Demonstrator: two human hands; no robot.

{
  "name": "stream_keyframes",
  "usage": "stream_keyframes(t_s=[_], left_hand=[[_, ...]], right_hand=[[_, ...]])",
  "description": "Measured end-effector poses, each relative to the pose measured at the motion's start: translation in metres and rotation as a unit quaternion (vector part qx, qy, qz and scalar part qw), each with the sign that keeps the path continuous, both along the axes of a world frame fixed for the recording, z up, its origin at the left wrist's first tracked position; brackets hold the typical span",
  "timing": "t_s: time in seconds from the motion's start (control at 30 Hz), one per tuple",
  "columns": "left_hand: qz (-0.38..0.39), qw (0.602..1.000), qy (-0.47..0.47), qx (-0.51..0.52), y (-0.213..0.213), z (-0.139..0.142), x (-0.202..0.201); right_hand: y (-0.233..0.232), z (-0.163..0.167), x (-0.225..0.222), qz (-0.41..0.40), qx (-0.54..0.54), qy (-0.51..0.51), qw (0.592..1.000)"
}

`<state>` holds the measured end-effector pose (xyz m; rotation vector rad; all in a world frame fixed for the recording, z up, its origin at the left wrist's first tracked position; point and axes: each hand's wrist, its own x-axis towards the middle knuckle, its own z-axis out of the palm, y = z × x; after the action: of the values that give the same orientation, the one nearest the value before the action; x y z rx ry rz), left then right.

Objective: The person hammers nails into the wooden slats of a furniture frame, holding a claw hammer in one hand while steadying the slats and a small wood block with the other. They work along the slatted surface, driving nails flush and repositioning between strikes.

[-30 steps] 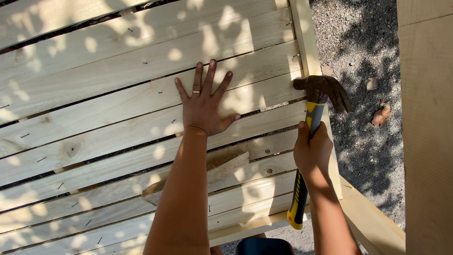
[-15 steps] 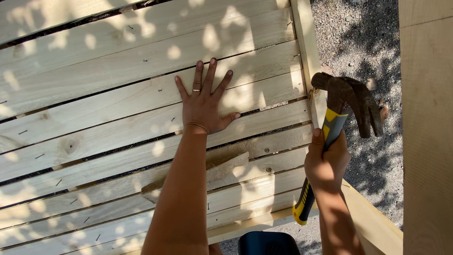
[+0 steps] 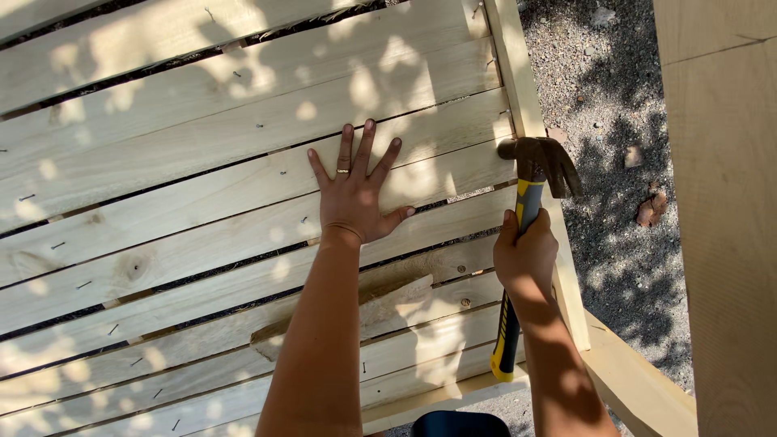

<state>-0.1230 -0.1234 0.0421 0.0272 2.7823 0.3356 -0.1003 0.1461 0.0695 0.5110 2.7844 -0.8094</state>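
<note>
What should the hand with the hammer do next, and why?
Probably lift the hammer a little and bring it down again on the same spot. Its head sits against the end of a slat beside the edge rail, gripped by the right hand. The left hand lies flat on the slats, fingers spread, well away from the head, so another tap looks safe.
</note>
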Motion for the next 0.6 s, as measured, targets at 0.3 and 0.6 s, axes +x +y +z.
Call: stream_keyframes(t_s=[0.3,0.6], left_hand=[[0.002,0.999,0.022,-0.024,0.004,0.021,0.008],[0.116,0.984,-0.113,0.072,-0.009,0.179,0.101]], right_hand=[[-0.023,-0.007,0.001,-0.025,0.110,-0.029,0.993],[-0.055,0.122,0.036,-0.293,-0.376,-0.174,0.862]])
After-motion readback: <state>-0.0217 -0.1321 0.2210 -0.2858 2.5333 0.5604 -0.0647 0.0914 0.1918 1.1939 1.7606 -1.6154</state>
